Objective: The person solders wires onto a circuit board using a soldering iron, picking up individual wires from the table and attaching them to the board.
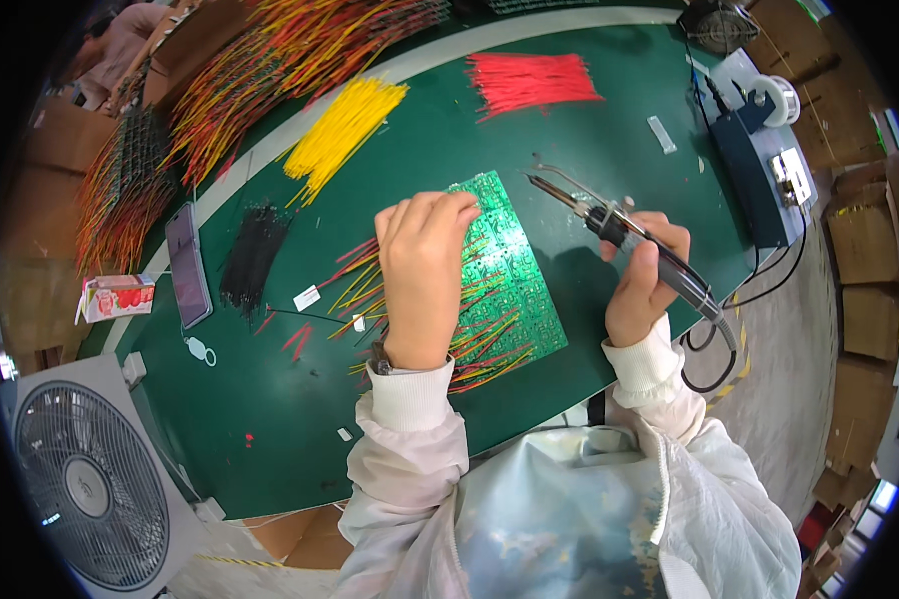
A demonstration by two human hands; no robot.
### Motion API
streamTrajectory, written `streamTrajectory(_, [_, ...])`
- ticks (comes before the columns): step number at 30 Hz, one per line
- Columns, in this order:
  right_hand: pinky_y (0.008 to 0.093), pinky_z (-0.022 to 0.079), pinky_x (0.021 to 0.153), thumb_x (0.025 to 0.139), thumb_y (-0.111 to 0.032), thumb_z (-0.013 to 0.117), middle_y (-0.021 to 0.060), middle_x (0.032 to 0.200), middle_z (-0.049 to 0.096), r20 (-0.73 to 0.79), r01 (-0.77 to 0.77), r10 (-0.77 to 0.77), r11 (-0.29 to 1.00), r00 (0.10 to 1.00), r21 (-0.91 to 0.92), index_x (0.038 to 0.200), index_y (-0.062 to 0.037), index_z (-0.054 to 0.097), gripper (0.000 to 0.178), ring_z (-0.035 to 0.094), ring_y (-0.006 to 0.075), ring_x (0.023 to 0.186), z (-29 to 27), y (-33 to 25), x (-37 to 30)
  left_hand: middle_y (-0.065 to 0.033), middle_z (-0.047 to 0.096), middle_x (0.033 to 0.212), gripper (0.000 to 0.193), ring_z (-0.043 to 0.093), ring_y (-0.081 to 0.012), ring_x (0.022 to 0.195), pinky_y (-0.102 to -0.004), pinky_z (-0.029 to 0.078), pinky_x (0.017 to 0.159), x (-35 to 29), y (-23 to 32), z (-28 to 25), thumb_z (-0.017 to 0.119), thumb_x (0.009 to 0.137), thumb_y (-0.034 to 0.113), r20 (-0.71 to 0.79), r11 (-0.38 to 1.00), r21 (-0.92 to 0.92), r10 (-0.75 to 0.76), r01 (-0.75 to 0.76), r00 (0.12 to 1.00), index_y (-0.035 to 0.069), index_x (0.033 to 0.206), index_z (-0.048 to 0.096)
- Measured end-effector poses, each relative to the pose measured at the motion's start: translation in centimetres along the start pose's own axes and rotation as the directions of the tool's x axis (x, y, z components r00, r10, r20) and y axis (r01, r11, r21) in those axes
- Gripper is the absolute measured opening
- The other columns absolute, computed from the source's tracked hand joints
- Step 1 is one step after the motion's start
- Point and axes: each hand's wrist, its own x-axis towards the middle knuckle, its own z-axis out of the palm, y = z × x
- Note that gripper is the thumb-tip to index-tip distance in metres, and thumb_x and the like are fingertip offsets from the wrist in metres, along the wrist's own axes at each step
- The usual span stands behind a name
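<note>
A green circuit-board panel lies flat on the dark green table in front of me. Red, yellow and black wires stick out from its left and lower parts. Over the panel's upper left edge is my left hand, its fingertips pinched together; whatever they hold is hidden. My right hand grips a soldering iron with a curved metal tube beside its tip. The iron's tip points up and left, held above the table just right of the panel and apart from it. Its black cable trails down past my right wrist.
Yellow wires, red wires and black wires lie in bundles, with larger mixed piles farther left. A phone and fan are left; a blue-grey soldering unit with a spool stands right.
</note>
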Motion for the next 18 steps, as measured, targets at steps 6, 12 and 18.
streamTrajectory(6, [0.026, 0.043, 0.062, 0.09, -0.015, 0.051, 0.012, 0.084, 0.052, 0.012, -0.038, 0.038, 0.999, 0.999, 0.026, 0.096, 0.0011, 0.045, 0.019, 0.052, 0.014, 0.067, 0.5, 0.6, 0.0, -0.0042, 0.057, 0.077, 0.006, 0.054, -0.0212, 0.069, -0.0322, 0.035, 0.067, 1.1, 0.7, 0.1, 0.063, 0.077, 0.01, 0.109, 0.993, 0.109, 0.027, -0.039, 0.994, 0.006, 0.079, 0.058])
streamTrajectory(12, [0.0278, 0.042, 0.061, 0.091, -0.02, 0.042, 0.0141, 0.087, 0.054, 0.012, -0.034, 0.036, 0.994, 0.999, -0.101, 0.096, -0.0004, 0.044, 0.02, 0.051, 0.0165, 0.066, 0.3, 0.4, 0.5, -0.0064, 0.058, 0.079, 0.006, 0.055, -0.0232, 0.071, -0.0329, 0.041, 0.067, 0.3, 0.8, -0.4, 0.063, 0.076, 0.006, 0.184, 0.996, 0.083, 0.024, -0.04, 0.983, 0.003, 0.082, 0.062])
streamTrajectory(18, [0.0281, 0.042, 0.061, 0.091, -0.02, 0.043, 0.015, 0.088, 0.053, 0.022, -0.045, 0.047, 0.994, 0.999, -0.096, 0.096, -0.0001, 0.044, 0.02, 0.052, 0.0174, 0.066, 0.4, 0.4, 0.3, -0.0102, 0.058, 0.079, 0.007, 0.057, -0.0231, 0.071, -0.0305, 0.045, 0.064, 0.0, 1.1, -0.6, 0.063, 0.076, 0.001, 0.161, 1.0, 0.028, -0.011, 0.006, 0.987, -0.001, 0.082, 0.062])
